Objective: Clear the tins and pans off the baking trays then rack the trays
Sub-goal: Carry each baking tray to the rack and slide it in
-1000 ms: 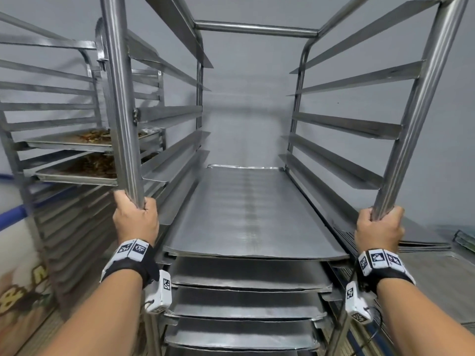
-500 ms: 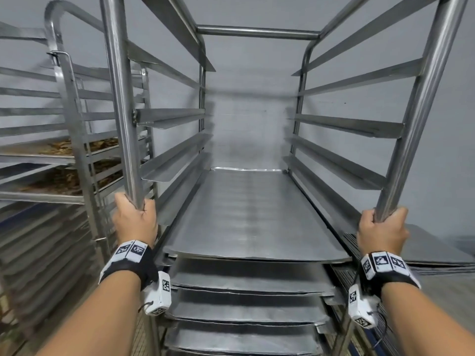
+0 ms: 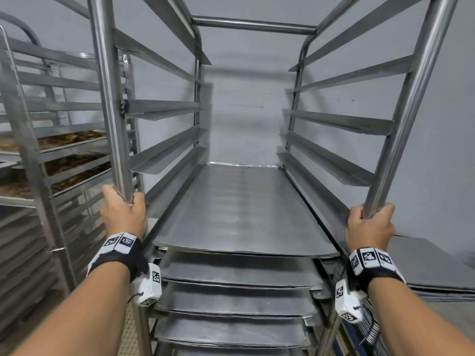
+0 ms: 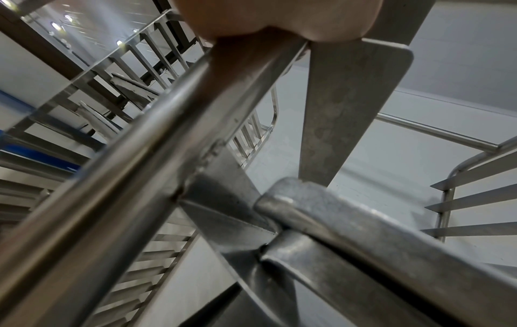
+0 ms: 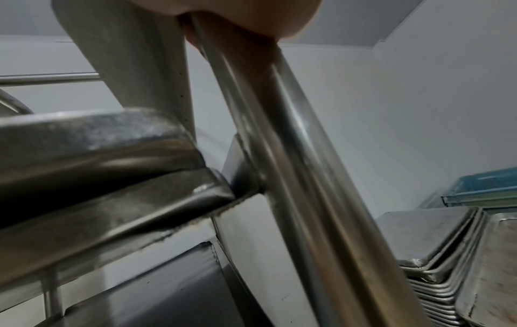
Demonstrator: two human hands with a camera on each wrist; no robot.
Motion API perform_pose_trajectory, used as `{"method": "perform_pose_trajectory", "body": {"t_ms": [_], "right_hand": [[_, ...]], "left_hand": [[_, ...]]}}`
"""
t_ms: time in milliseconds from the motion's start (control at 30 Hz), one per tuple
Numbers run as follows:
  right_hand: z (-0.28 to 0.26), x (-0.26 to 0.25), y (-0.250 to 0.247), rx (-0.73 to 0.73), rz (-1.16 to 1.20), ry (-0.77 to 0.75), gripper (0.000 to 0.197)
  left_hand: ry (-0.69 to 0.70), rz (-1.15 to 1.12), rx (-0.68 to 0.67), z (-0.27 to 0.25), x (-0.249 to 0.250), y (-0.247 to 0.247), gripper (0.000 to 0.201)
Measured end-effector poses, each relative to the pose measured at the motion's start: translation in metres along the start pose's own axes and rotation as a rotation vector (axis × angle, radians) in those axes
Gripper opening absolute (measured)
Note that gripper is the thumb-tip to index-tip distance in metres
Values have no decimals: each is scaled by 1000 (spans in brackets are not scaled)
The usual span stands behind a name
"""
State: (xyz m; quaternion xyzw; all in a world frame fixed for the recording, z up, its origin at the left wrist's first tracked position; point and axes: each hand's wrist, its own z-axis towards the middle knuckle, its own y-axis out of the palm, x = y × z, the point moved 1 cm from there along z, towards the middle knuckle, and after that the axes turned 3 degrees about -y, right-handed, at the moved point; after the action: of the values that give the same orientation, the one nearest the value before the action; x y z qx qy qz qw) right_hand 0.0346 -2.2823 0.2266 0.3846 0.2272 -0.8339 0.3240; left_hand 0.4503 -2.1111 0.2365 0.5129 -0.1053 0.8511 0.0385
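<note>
A tall steel tray rack (image 3: 253, 23) stands right in front of me. Several bare baking trays sit on its lower runners, the top one (image 3: 241, 209) at waist height. My left hand (image 3: 122, 211) grips the rack's front left post (image 3: 108, 98), seen close in the left wrist view (image 4: 134, 166). My right hand (image 3: 370, 226) grips the front right post (image 3: 408, 104), which fills the right wrist view (image 5: 302, 177). The rack's upper runners hold nothing.
A second rack (image 3: 28, 155) stands at the left with trays of browned food (image 3: 66, 137). A stack of bare trays (image 3: 437, 268) lies on a surface at the right, also in the right wrist view (image 5: 447, 254). A grey wall is behind.
The rack I hold has rolled on with me: the second rack at the left has slid leftwards and the tray stack at the right has shifted. Both hands keep their grip on the posts.
</note>
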Motion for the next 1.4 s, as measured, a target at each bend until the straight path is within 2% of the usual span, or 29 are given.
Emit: {"method": "perform_pose_trajectory", "body": {"t_ms": [700,1000,1267,1400], "right_hand": [[76,41,89,25,-16,22,19],[79,48,101,35,15,13,19],[73,39,94,-69,53,4,24],[71,30,80,-230,9,69,29]], "left_hand": [[-13,-31,6,25,6,118,24],[-18,-33,2,38,-1,133,23],[-17,-60,-70,35,3,127,24],[-15,31,-129,34,5,122,32]]}}
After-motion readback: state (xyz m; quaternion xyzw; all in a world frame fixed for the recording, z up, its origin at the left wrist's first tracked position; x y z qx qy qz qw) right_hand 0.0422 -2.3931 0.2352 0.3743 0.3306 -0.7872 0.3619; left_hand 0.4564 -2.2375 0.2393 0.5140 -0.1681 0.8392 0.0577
